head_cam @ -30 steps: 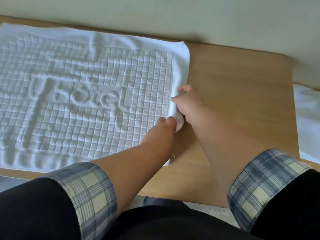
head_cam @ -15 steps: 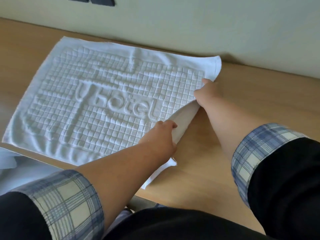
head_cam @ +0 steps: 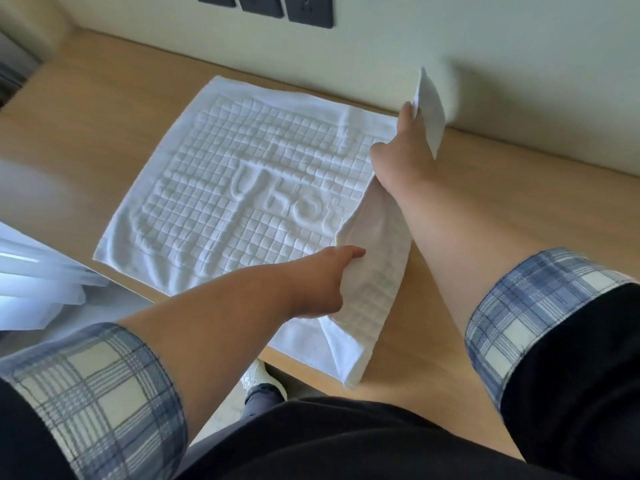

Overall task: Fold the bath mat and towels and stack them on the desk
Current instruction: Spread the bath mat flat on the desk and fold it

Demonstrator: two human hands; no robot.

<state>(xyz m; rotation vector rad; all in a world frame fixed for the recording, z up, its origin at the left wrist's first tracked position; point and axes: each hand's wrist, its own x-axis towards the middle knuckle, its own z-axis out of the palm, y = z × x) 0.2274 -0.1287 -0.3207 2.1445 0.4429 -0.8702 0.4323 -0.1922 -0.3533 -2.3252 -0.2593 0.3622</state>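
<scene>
left of the fingers, the hotel bath mat [head_cam: 242,188] lies flat on the desk [head_cam: 86,133]. the left hand [head_cam: 322,278] pinches its near right edge; the right hand [head_cam: 401,154] grips the raised far corner. uneven pulls could skew the fold or drag it off the desk.

White waffle-textured terry bath mat [head_cam: 221,188]; smooth matt wooden desk [head_cam: 86,133].

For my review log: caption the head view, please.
Left hand and right hand hold the right edge of the bath mat raised off the desk.
</scene>
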